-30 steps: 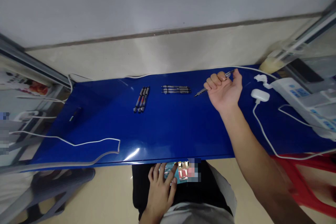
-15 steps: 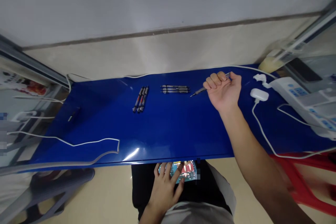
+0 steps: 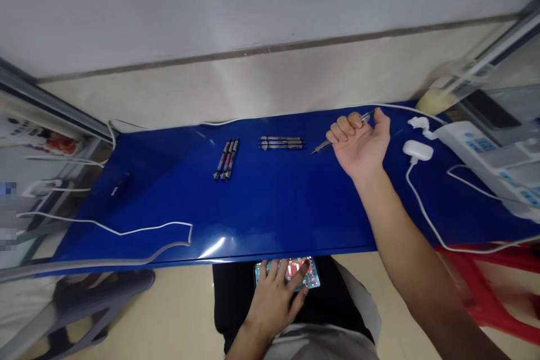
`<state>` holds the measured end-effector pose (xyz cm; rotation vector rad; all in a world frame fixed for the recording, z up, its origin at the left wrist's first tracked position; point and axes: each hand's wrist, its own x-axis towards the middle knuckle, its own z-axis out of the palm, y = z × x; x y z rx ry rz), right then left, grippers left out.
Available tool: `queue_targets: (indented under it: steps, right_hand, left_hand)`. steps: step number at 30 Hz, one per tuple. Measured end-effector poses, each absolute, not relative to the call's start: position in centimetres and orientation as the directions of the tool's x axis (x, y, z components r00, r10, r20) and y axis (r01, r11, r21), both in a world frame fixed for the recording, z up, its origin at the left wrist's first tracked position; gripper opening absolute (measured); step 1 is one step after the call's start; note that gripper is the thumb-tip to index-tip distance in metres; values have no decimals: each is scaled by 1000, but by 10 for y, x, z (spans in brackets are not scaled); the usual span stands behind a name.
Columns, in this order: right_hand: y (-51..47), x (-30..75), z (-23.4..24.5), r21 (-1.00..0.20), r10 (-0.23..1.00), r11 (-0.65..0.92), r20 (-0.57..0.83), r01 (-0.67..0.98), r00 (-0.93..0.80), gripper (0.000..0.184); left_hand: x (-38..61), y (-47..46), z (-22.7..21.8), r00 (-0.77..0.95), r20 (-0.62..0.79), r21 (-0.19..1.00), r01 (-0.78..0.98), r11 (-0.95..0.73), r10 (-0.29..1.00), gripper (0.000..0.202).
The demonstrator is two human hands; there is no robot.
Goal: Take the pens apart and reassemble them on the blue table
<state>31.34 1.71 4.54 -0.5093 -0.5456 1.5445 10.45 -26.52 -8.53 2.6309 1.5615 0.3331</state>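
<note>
Shifted since the earlier frame, the left hand [image 3: 274, 304] now lies further up the smartphone [image 3: 312, 278], fingers spread across it, on the person's lap just below the blue tabletop [image 3: 270, 208]. Along that tabletop, from the left, a white cable [image 3: 139, 230] runs loose near the edge, then three precision screwdrivers [image 3: 225, 160] lie bunched at a slant, and three more [image 3: 281, 143] lie side by side, apparently sorted into sets. Right of these, well apart from the left, the right hand [image 3: 358, 146] turns palm-up, fingers curled around a fourth screwdriver [image 3: 323, 147], tip clear of the surface. Further right sit a white charger [image 3: 417, 150] and a white device with blue keys [image 3: 485, 157], both cabled, apparently kept near their power.
</note>
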Motion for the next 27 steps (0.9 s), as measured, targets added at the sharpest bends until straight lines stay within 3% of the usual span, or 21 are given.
queue_targets:
  steps: [8,14,21,27]
  right_hand:
    - [16,313,47,-639,999,-28,8,-768,-43,55]
    - [17,314,47,-624,1000,-9,10,-782,-20,54]
    - [16,314,46,-563,999,13,50,-826,-18,50]
    - [15,311,44,-572,998,-18,45,-820,-54,49]
  left_hand:
    - [110,-259,-86,513,58,193,836,-514,856,51]
    - [102,-260,-80,519,129,195,822,-535,845,50]
    - [72,-267,-84,332,165,282,887,-367,929,33]
    - [73,-262,-81,427,113,285,851,-441,897,43]
